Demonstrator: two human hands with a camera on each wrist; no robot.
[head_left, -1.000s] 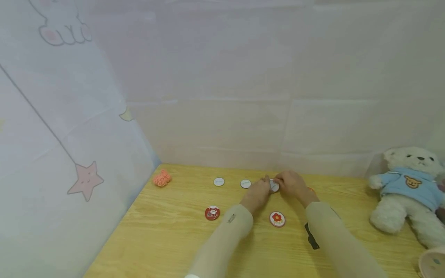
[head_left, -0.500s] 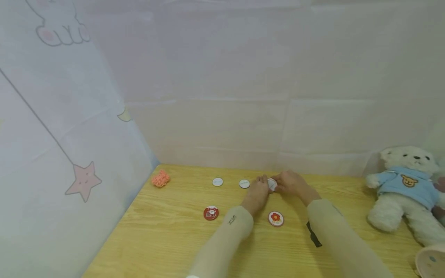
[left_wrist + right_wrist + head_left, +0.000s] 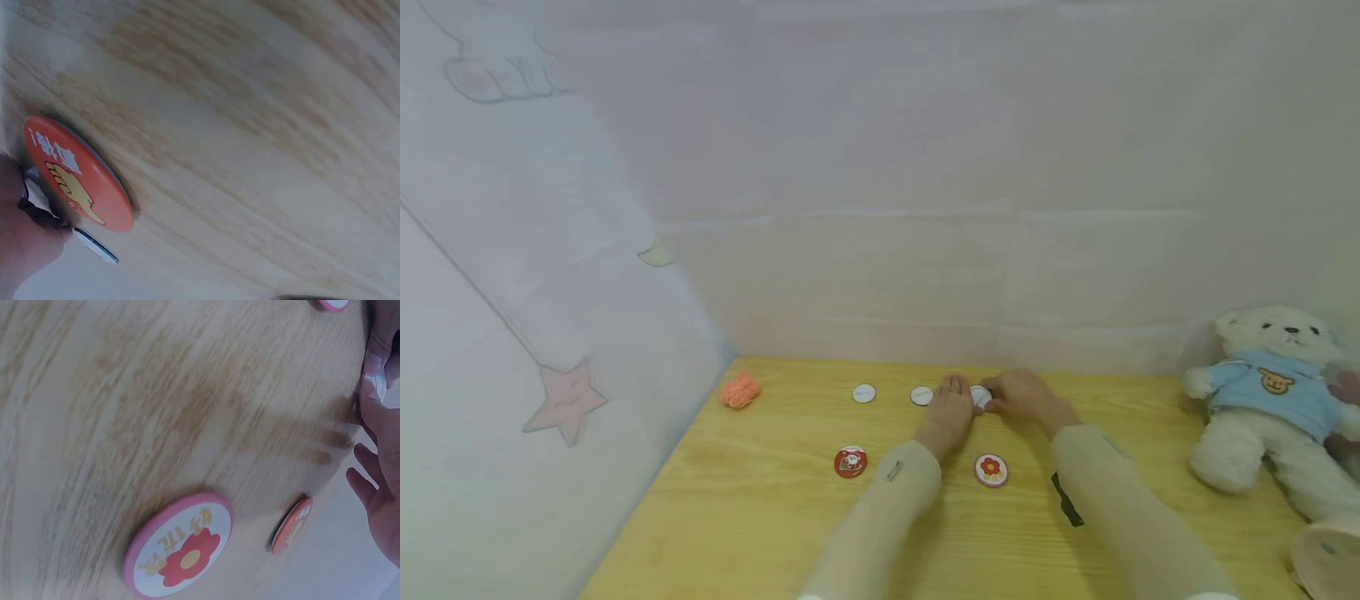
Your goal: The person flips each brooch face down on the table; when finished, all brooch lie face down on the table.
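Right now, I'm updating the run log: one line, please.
left hand: touches rightmost white disc; right hand: holds same disc; flower badge: on table

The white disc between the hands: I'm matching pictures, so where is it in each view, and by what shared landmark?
Head: the white disc is right of center, below mid-height.
Left wrist: probably the white sliver near the left edge, beside the orange badge.
Right wrist: near the right edge, upper part, partly covered.
Shared landmark: the left hand, next to it.
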